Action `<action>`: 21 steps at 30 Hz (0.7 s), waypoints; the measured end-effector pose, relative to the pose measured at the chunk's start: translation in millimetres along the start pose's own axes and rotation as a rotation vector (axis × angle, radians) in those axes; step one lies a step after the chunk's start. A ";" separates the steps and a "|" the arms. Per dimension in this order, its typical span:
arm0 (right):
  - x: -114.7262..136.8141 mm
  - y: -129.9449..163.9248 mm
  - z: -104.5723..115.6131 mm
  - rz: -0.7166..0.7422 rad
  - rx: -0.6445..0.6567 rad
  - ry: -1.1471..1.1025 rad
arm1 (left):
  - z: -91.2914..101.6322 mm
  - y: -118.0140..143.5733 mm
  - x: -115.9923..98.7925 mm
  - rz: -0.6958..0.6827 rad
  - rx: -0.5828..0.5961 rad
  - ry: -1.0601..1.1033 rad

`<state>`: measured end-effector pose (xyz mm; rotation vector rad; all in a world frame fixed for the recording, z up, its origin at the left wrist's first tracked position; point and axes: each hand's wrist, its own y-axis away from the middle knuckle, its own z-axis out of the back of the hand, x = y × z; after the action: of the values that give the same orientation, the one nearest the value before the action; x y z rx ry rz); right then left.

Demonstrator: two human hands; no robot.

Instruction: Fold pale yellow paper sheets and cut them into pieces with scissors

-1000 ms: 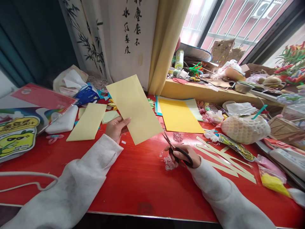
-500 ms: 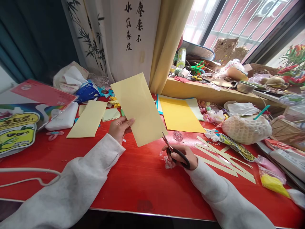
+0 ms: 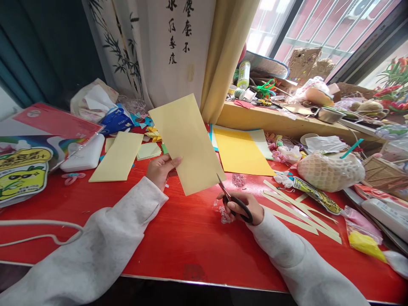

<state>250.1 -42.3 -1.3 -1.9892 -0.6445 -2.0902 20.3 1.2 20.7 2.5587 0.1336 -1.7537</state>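
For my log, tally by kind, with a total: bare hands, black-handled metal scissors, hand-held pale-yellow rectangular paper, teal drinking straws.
Bare left hand and right hand: 2
Black-handled metal scissors: 1
Held pale-yellow rectangular paper sheet: 1
Teal drinking straw: 1
Total: 5

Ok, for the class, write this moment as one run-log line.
left hand: holding pale yellow sheet | right hand: holding scissors near sheet's lower right corner, contact unclear | paper strips: on red table

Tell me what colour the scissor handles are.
The scissor handles are black, as the head view, the only one, shows.
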 end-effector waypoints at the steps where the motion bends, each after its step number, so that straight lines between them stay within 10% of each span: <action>1: 0.4 0.0 -0.1 0.001 -0.006 0.007 | -0.1 0.1 -0.2 0.001 -0.006 -0.001; 21: 2.7 2.0 -6.0 0.016 -0.051 0.027 | -2.5 0.2 -1.2 0.022 -0.056 -0.009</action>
<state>245.3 -46.2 1.6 -1.9818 -0.5742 -2.1415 22.2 1.1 22.7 2.5035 0.1517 -1.7279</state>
